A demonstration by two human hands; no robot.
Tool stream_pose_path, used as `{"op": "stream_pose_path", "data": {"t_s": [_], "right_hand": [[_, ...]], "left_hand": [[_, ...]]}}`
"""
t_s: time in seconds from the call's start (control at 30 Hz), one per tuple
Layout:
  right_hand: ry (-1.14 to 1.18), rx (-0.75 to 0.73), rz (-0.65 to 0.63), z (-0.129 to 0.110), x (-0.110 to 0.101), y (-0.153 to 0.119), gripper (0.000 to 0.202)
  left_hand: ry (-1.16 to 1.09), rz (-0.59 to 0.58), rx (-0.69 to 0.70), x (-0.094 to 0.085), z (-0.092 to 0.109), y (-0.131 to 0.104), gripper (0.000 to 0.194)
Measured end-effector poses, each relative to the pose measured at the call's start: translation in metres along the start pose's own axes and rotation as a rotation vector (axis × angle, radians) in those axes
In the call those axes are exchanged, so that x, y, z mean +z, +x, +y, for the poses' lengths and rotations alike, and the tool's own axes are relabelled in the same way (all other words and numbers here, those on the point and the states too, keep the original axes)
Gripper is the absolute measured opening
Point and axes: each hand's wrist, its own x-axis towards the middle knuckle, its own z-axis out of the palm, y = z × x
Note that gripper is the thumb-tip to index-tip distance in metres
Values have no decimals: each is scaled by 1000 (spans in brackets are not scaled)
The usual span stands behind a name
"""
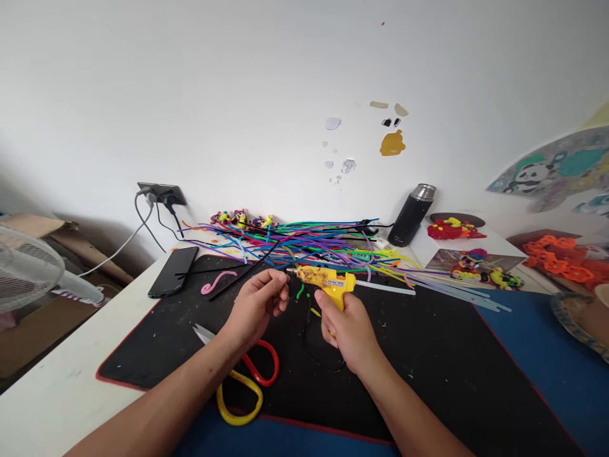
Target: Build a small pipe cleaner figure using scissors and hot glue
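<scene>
My right hand (349, 330) is wrapped around the grip of a yellow glue gun (328, 279), whose front is smudged brown. A whitish glue stick (387, 288) pokes out of its back end. The nozzle points left, right at the fingertips of my left hand (259, 301). Those fingers are pinched together; whatever they hold is too small or hidden to make out. Scissors (273, 368) with one red and one yellow handle lie partly under my left forearm. A pink curled pipe cleaner (216, 284) and small green pieces (299, 292) lie on the black mat (428, 368).
Many coloured pipe cleaners (314, 244) are heaped along the wall. A phone (174, 271) lies at the left, a black thermos (412, 216) leans at the back right. Small fuzzy figures (240, 219) sit behind the heap. A fan (28, 266) stands left, below a wall socket (164, 193).
</scene>
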Motion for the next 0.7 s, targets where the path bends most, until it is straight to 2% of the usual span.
{"op": "stream_pose_path", "data": {"t_s": [0.7], "right_hand": [[-10, -8, 13, 0, 1, -2, 58]], "left_hand": [[1, -6, -4, -1, -2, 0, 47]]}}
